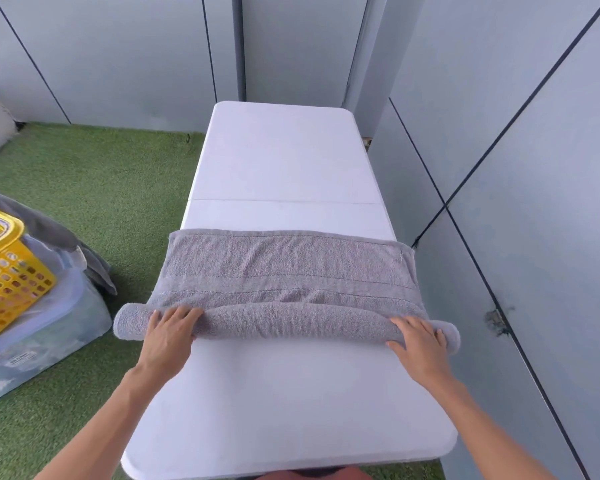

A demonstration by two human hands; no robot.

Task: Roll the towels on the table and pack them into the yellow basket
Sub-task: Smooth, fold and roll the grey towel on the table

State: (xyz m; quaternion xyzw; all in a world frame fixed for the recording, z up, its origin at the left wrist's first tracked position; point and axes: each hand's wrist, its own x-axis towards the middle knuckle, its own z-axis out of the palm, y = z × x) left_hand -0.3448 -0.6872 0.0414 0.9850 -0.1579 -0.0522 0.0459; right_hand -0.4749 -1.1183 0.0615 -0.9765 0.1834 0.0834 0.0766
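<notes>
A grey towel (284,268) lies across the white table (278,157), its near part wound into a roll and its far part still flat. My left hand (168,336) rests on the roll near its left end, fingers laid over the top. My right hand (420,341) rests on the roll near its right end in the same way. Both ends of the roll stick out past the table's sides. The yellow basket (4,271) stands at the far left, on a clear plastic bin, partly cut off by the frame.
The clear plastic bin (45,341) sits on green artificial grass (111,188) left of the table, with grey cloth (59,233) draped behind the basket. Grey wall panels (520,168) run close along the table's right side and behind it.
</notes>
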